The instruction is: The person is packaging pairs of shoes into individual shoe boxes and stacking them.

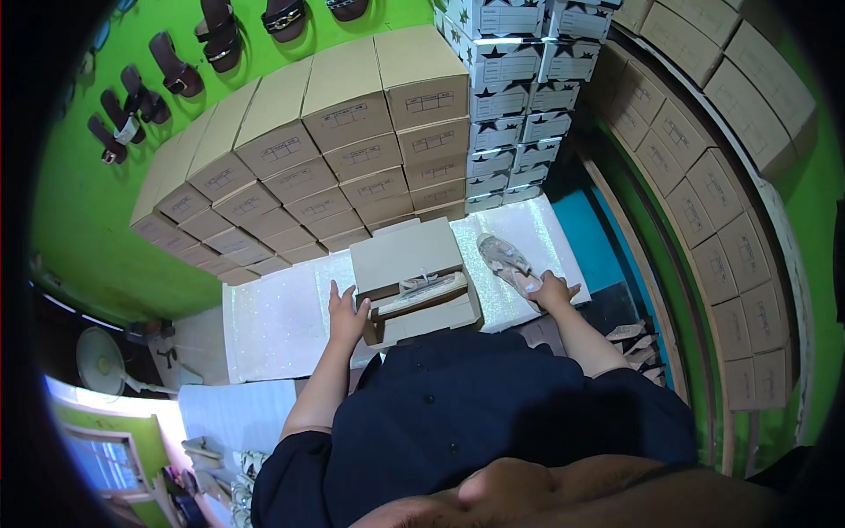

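An open cardboard shoe box [405,331] stands on the glittery white table in front of me, its lid [400,251] folded back on the far side. One pale shoe [427,293] lies on its side inside the box. My left hand [346,315] is at the box's left edge, fingers apart and thumb near the cardboard; nothing is held in it. To the right of the box, my right hand [553,291] grips the near end of a second pale shoe [504,257], which rests on or just over the table; I cannot tell which.
Stacked brown boxes [352,114] line the table's far side, beside a tall stack of white boxes with black stars [506,66]. Shelved brown boxes [739,255] stand at right. Sandals [180,66] hang on the green wall. A fan [101,361] is at left.
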A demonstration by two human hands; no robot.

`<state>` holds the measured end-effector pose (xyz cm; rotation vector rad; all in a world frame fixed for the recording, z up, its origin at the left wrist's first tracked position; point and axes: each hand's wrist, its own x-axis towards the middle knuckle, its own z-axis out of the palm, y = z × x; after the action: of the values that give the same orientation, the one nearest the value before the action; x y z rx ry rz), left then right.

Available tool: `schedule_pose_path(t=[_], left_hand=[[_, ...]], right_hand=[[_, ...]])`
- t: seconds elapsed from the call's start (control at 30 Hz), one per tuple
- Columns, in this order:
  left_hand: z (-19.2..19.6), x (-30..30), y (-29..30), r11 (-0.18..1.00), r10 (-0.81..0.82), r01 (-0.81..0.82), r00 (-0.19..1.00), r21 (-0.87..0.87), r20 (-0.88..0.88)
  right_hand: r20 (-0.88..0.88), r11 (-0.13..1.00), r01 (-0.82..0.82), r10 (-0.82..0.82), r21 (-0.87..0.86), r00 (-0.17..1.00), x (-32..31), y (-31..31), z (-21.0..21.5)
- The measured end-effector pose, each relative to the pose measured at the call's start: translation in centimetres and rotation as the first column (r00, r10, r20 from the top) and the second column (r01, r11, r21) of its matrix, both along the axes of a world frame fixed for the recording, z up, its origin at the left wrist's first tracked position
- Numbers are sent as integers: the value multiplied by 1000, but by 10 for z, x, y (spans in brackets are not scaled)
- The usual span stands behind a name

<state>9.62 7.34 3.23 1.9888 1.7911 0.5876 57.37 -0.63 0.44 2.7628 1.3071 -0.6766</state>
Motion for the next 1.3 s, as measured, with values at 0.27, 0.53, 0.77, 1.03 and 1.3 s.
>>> schedule_pose_path(t=[0.27, 0.53, 0.77, 1.03, 1.3], left_hand=[[6, -12, 1, 1000, 26, -26, 1000, 7, 4], [-8, -29, -3, 996, 76, -74, 996, -45, 37], [-35, -28, -9, 987, 45, -35, 997, -158, 57], [-64, -27, -24, 982, -1, 8, 999, -190, 41], [-28, -11, -39, 962, -6, 0, 1000, -272, -20]], right_hand=[[-322, 984, 23, 35, 176, 946, 33, 18, 19], [-49, 778, -379, 463, 502, 885, -23, 42, 145], [-43, 484, -801, 863, 354, 502, -113, 71, 115], [17, 377, -865, 914, 332, 405, -163, 67, 46], [190, 315, -861, 890, 398, 414, -169, 55, 20]])
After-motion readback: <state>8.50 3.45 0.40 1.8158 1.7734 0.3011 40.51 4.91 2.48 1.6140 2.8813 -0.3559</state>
